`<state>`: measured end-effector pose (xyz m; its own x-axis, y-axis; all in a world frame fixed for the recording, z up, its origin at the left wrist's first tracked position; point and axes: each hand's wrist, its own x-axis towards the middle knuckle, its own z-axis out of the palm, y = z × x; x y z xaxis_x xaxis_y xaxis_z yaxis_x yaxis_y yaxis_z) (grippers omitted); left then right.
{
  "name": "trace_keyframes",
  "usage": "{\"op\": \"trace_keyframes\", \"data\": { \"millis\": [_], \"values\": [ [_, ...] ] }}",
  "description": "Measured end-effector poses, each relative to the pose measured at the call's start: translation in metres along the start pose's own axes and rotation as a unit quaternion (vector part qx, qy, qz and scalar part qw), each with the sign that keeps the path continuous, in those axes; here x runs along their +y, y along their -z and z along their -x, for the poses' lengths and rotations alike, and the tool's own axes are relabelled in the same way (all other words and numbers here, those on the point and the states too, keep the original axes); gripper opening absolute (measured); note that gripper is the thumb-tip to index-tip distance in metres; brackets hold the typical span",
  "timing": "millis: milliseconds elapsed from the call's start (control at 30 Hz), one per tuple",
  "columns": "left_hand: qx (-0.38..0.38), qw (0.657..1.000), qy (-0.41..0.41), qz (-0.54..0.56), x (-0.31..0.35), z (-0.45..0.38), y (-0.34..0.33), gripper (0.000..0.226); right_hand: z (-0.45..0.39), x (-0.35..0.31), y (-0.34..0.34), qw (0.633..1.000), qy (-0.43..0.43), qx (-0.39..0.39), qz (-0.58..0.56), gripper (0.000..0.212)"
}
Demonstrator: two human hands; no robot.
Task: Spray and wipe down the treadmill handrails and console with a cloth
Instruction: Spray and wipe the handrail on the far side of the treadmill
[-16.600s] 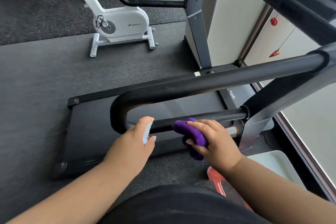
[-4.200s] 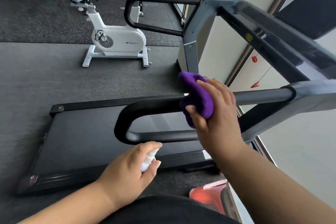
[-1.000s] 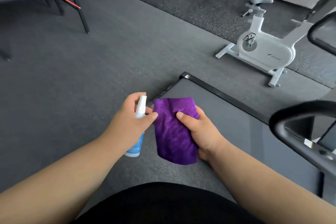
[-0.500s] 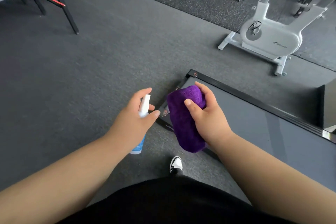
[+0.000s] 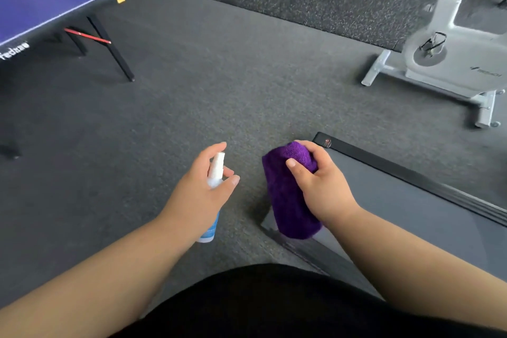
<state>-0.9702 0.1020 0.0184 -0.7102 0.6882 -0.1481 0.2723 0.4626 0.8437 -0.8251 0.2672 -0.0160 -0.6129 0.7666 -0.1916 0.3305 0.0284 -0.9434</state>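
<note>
Left hand (image 5: 200, 195) grips spray bottle (image 5: 212, 200), upright, nozzle toward cloth (image 5: 290, 195) just beside it. Right hand (image 5: 319, 186) fingers clench the bunched cloth, long axis near-vertical, above treadmill deck (image 5: 406, 211). Handrails and console out of view.

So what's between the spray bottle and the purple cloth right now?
Nothing. In the head view only bare grey floor shows in the gap between the spray bottle in the left hand and the purple cloth in the right hand.

The exercise bike (image 5: 463, 63) bears "MERACH"; other lettering is unreadable.
</note>
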Motion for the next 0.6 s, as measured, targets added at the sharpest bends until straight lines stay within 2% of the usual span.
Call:
{"op": "trace_keyframes", "data": {
  "millis": [167,300,500,600],
  "values": [
    [0.023,1.000,-0.017,0.002,0.016,-0.099,0.013,0.059,-0.092,-0.033,-0.017,1.000,0.003,0.001,0.030,0.033],
    [0.013,0.999,-0.031,0.018,0.015,-0.174,0.022,0.050,-0.153,-0.046,-0.031,0.999,-0.008,0.021,0.040,0.035],
    [-0.062,0.994,-0.085,0.022,0.011,-0.309,0.036,0.052,-0.241,-0.062,-0.058,0.992,-0.038,0.106,0.058,0.037],
    [-0.127,0.985,-0.113,0.015,0.013,-0.382,0.048,0.048,-0.284,-0.079,-0.080,0.982,-0.064,0.166,0.060,0.038]
  ]
}}
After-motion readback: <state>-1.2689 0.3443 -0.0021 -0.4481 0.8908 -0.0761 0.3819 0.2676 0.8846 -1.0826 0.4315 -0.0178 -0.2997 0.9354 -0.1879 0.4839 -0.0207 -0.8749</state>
